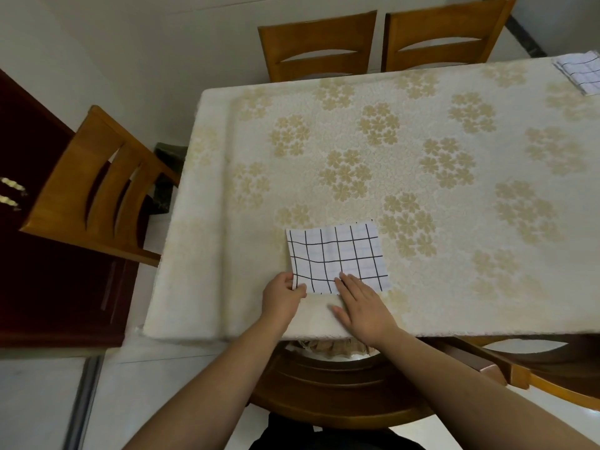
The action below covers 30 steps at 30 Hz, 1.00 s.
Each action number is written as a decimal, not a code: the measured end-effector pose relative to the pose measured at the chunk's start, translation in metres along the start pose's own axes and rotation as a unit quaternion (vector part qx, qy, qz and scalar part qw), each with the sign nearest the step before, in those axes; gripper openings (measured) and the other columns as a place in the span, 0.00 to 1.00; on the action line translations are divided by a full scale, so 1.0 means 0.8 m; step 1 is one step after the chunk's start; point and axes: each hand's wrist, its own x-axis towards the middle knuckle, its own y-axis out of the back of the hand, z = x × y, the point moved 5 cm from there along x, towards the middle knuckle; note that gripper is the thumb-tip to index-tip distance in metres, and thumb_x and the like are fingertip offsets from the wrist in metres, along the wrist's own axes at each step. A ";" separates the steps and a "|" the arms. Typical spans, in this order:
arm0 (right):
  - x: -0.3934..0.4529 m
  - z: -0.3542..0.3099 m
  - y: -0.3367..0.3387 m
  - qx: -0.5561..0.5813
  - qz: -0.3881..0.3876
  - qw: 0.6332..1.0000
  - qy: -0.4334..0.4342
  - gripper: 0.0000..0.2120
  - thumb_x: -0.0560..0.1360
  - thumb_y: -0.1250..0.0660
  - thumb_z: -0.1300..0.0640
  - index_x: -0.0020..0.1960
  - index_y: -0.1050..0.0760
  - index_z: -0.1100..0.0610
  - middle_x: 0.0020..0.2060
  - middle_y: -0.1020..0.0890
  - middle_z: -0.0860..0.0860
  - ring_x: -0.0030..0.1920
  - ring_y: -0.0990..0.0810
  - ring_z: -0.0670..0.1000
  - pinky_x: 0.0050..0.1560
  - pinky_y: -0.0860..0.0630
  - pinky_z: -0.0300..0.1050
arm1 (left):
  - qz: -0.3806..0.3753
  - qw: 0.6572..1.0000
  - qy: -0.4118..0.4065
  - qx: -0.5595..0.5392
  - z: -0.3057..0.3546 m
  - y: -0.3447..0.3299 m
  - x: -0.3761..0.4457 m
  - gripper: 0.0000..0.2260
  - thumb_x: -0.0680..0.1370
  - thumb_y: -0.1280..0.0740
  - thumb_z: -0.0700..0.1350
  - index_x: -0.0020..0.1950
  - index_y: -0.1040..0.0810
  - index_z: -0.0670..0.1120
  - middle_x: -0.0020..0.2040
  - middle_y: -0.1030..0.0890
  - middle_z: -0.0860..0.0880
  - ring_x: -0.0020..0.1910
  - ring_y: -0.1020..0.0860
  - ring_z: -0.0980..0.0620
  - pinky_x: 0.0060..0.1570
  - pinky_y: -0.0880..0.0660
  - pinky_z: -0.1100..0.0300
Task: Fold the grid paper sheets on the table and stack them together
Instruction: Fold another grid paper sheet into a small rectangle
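A folded grid paper sheet [336, 254], white with black lines, lies near the table's front edge. My left hand [281, 298] pinches its near left corner between thumb and fingers. My right hand [360, 303] lies flat with straight fingers pressing on the sheet's near edge. A second pile of grid paper [581, 71] rests at the far right corner of the table, partly cut off by the frame.
The table [422, 151] wears a cream cloth with a gold flower pattern. Two wooden chairs [319, 48] stand at the far side, one chair [94, 186] at the left end, and another below me. A dark red cabinet [35, 261] stands at the left.
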 end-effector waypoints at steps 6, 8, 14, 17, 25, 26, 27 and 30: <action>-0.006 0.003 -0.005 -0.055 -0.020 0.998 -0.004 0.31 0.82 0.57 0.37 0.75 0.37 0.56 0.74 0.36 0.54 0.74 0.36 0.54 0.70 0.49 0.53 | 0.034 0.991 -0.103 0.081 0.039 -0.011 -0.027 0.08 0.77 0.31 0.43 0.56 0.24 0.47 0.43 0.24 0.56 0.40 0.26 0.60 0.36 0.33 0.76; -0.004 0.004 -0.006 -0.036 -0.022 0.999 -0.008 0.32 0.81 0.58 0.37 0.75 0.38 0.55 0.75 0.36 0.53 0.74 0.38 0.53 0.73 0.50 0.52 | 0.026 0.987 -0.130 0.095 0.050 -0.020 -0.033 0.09 0.77 0.32 0.43 0.57 0.23 0.47 0.43 0.24 0.57 0.38 0.26 0.63 0.36 0.33 0.78; 0.007 0.013 0.018 0.196 0.005 0.980 -0.026 0.39 0.76 0.66 0.33 0.75 0.37 0.52 0.74 0.35 0.48 0.75 0.41 0.46 0.76 0.49 0.47 | -0.004 0.975 -0.190 0.114 0.079 -0.054 -0.043 0.11 0.77 0.32 0.42 0.59 0.23 0.46 0.47 0.21 0.53 0.41 0.24 0.58 0.42 0.30 0.74; 0.009 0.025 0.041 0.380 0.028 0.919 -0.102 0.21 0.83 0.53 0.45 0.66 0.27 0.50 0.62 0.23 0.47 0.62 0.27 0.42 0.64 0.33 0.41 | -0.018 0.970 -0.210 0.120 0.092 -0.073 -0.049 0.09 0.77 0.33 0.42 0.58 0.22 0.46 0.47 0.20 0.52 0.42 0.23 0.55 0.45 0.25 0.63; 0.027 0.071 0.089 0.498 0.095 0.820 -0.264 0.19 0.80 0.43 0.41 0.49 0.21 0.53 0.41 0.17 0.47 0.42 0.18 0.45 0.46 0.24 0.43 | -0.037 0.951 -0.253 0.176 0.103 -0.119 -0.043 0.07 0.76 0.35 0.42 0.53 0.23 0.48 0.44 0.21 0.52 0.40 0.23 0.55 0.40 0.28 0.62; 0.030 0.075 0.092 0.487 0.085 0.828 -0.263 0.19 0.79 0.41 0.41 0.46 0.21 0.54 0.38 0.17 0.47 0.39 0.18 0.45 0.44 0.24 0.42 | -0.037 0.946 -0.262 0.190 0.104 -0.124 -0.042 0.07 0.77 0.35 0.41 0.54 0.23 0.47 0.45 0.21 0.51 0.41 0.23 0.53 0.41 0.30 0.62; 0.033 0.080 0.093 0.477 0.081 0.835 -0.264 0.18 0.78 0.38 0.41 0.43 0.21 0.55 0.36 0.18 0.47 0.38 0.18 0.45 0.43 0.24 0.43 | -0.036 0.939 -0.271 0.207 0.104 -0.128 -0.041 0.08 0.77 0.35 0.41 0.55 0.23 0.45 0.47 0.21 0.49 0.43 0.23 0.51 0.41 0.31 0.63; 0.041 0.096 0.090 0.459 0.067 0.844 -0.270 0.15 0.75 0.33 0.41 0.42 0.20 0.54 0.34 0.17 0.48 0.37 0.17 0.47 0.45 0.20 0.46 | -0.039 0.922 -0.296 0.245 0.102 -0.140 -0.038 0.09 0.77 0.36 0.41 0.56 0.23 0.44 0.50 0.21 0.47 0.46 0.23 0.48 0.43 0.30 0.59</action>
